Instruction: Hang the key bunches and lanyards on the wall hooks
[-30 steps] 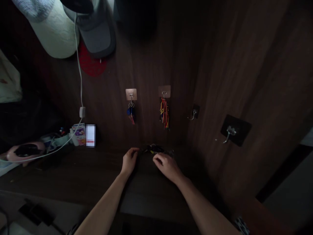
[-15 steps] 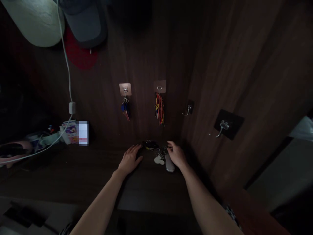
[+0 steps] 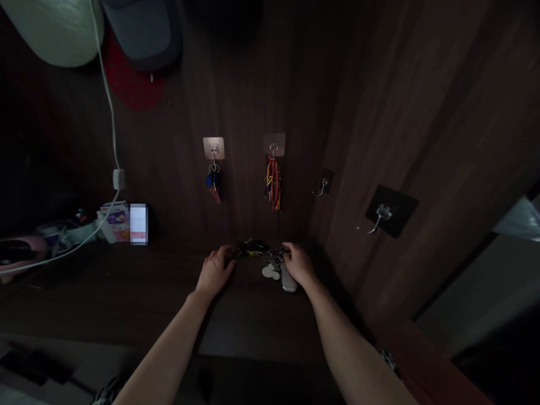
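A bunch of keys (image 3: 275, 257) lies on the dark wooden shelf (image 3: 253, 320), near the back wall. On it are white round tags (image 3: 270, 271), a grey oblong fob (image 3: 289, 279) and a dark strap-like part (image 3: 252, 247) stretching left. My left hand (image 3: 213, 273) has its fingers curled at the left end of this dark part, though the contact is poorly lit. At the right end, my right hand (image 3: 299, 265) is closed around the keys just above the grey fob, its fingertips partly hidden.
Small keys (image 3: 214, 183) and a bundle of coloured cords (image 3: 273, 184) hang from wall hooks. Two black-backed hooks (image 3: 324, 183) (image 3: 390, 211) are on the right panel. Caps (image 3: 141, 34), a white cable (image 3: 110, 112) and small boxes (image 3: 116, 222) are at left.
My left hand has slid a little left with its fingers curling in, and the dark part of the bunch spreads further left. My right hand stays by the fob. The view has shifted slightly.
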`<state>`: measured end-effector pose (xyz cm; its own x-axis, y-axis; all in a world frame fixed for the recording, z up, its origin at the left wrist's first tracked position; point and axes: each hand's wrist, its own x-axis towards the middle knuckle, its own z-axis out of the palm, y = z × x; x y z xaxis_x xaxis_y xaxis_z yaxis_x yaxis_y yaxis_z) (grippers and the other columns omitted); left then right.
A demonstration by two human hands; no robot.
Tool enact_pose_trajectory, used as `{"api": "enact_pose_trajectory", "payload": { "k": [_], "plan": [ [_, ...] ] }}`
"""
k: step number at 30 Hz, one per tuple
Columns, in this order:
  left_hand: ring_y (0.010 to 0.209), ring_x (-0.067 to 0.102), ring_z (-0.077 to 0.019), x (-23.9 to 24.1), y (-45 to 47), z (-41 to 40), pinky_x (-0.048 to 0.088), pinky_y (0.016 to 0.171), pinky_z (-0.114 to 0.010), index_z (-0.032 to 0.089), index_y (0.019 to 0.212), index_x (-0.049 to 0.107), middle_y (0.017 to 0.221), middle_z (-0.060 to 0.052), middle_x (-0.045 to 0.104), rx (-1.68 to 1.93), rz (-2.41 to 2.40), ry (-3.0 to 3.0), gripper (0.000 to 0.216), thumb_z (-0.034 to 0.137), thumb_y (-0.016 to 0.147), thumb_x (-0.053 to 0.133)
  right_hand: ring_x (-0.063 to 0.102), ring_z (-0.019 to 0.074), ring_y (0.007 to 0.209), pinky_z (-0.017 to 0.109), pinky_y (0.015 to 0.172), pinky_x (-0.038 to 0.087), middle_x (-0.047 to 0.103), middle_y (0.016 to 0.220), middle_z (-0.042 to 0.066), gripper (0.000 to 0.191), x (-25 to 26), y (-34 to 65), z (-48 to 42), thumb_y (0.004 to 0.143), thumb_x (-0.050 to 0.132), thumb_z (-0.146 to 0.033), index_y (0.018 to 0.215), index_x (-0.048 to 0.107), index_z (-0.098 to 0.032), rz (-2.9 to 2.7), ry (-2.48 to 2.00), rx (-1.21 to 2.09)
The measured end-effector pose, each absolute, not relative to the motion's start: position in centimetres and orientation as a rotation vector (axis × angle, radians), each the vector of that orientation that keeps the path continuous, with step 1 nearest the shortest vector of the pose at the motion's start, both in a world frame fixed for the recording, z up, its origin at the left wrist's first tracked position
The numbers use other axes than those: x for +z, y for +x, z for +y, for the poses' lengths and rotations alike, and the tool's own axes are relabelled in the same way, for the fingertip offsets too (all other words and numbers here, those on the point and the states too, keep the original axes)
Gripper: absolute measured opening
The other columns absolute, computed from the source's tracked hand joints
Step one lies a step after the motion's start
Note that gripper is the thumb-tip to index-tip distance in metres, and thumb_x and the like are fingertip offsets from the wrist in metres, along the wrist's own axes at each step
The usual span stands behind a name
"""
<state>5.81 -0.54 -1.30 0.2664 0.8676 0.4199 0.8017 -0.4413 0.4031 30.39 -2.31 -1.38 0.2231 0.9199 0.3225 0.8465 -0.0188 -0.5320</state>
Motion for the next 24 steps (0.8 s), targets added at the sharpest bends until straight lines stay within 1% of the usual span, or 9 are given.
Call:
{"api": "enact_pose_trajectory", "payload": {
  "k": [2, 5, 8, 10, 13, 17, 20, 24],
  "plan": [
    [0.103, 0.054, -0.025, -1.4, 5.4, -0.5, 0.041, 0.087, -0.039, 0.021, 0.114, 0.048, 0.097, -0.005, 0.067, 0.925, 1.594, 2.396, 0.032, 0.029, 0.083, 0.047, 0.054, 0.0177, 0.102, 0.028, 0.085, 0.037, 0.061, 0.107, 0.005, 0.034, -1.4, 30.4, -2.2, 0.081, 0.042, -0.013, 0.111, 0.057, -0.022, -1.625, -1.853, 0.142],
    [0.099, 0.056, -0.0231, -1.7, 4.9, -0.3, 0.042, 0.086, -0.037, 0.022, 0.11, 0.05, 0.095, -0.003, 0.067, 0.965, 1.554, 2.379, 0.028, 0.03, 0.083, 0.046, 0.054, 0.0186, 0.1, 0.029, 0.083, 0.038, 0.061, 0.102, 0.005, 0.025, -1.2, 30.1, -2.1, 0.084, 0.044, -0.025, 0.101, 0.063, -0.026, -1.62, -1.864, 0.126],
    [0.097, 0.056, -0.0218, -1.9, 4.7, -0.1, 0.042, 0.085, -0.036, 0.022, 0.109, 0.052, 0.097, -0.003, 0.066, 0.978, 1.52, 2.374, 0.028, 0.029, 0.082, 0.047, 0.054, 0.0217, 0.099, 0.032, 0.081, 0.037, 0.06, 0.099, 0.006, 0.02, -0.9, 29.8, -1.9, 0.08, 0.052, -0.034, 0.091, 0.067, -0.027, -1.6, -1.904, 0.149],
    [0.097, 0.057, -0.0217, -1.8, 4.7, -0.2, 0.042, 0.085, -0.036, 0.022, 0.106, 0.054, 0.096, -0.003, 0.066, 0.975, 1.512, 2.376, 0.026, 0.028, 0.082, 0.048, 0.054, 0.0229, 0.097, 0.034, 0.08, 0.037, 0.06, 0.097, 0.005, 0.018, -0.8, 29.6, -1.7, 0.077, 0.056, -0.035, 0.088, 0.068, -0.027, -1.596, -1.9, 0.186],
    [0.095, 0.058, -0.0211, -1.4, 4.8, -0.4, 0.043, 0.084, -0.036, 0.022, 0.102, 0.057, 0.095, -0.003, 0.067, 0.983, 1.486, 2.396, 0.022, 0.026, 0.082, 0.047, 0.056, 0.0214, 0.093, 0.033, 0.08, 0.037, 0.063, 0.093, 0.004, 0.015, -1.0, 29.4, -1.5, 0.075, 0.058, -0.034, 0.083, 0.069, -0.027, -1.62, -1.794, 0.276],
    [0.093, 0.059, -0.0198, -0.9, 5.0, -0.8, 0.043, 0.082, -0.034, 0.023, 0.097, 0.059, 0.097, -0.003, 0.067, 1.081, 1.397, 2.47, 0.019, 0.025, 0.084, 0.045, 0.059, 0.0185, 0.084, 0.03, 0.078, 0.039, 0.068, 0.083, 0.001, 0.013, -1.0, 28.6, -1.5, 0.072, 0.059, -0.032, 0.076, 0.069, -0.024, -1.636, -1.507, 0.545],
    [0.091, 0.059, -0.0193, -0.6, 5.5, -1.2, 0.042, 0.08, -0.034, 0.023, 0.096, 0.06, 0.094, -0.003, 0.067, 1.188, 1.345, 2.52, 0.019, 0.026, 0.086, 0.045, 0.06, 0.0176, 0.076, 0.028, 0.071, 0.041, 0.068, 0.075, 0.001, 0.017, -0.3, 27.6, -1.8, 0.07, 0.06, -0.033, 0.074, 0.069, -0.02, -1.539, -1.325, 0.723],
    [0.088, 0.058, -0.0185, -0.2, 6.5, -1.9, 0.041, 0.078, -0.033, 0.022, 0.096, 0.06, 0.091, -0.003, 0.066, 1.272, 1.288, 2.575, 0.019, 0.026, 0.087, 0.044, 0.059, 0.0161, 0.072, 0.026, 0.067, 0.041, 0.067, 0.072, 0.001, 0.021, 0.9, 26.4, -2.5, 0.068, 0.063, -0.036, 0.075, 0.069, -0.018, -1.416, -1.202, 0.821]
  ]
}}
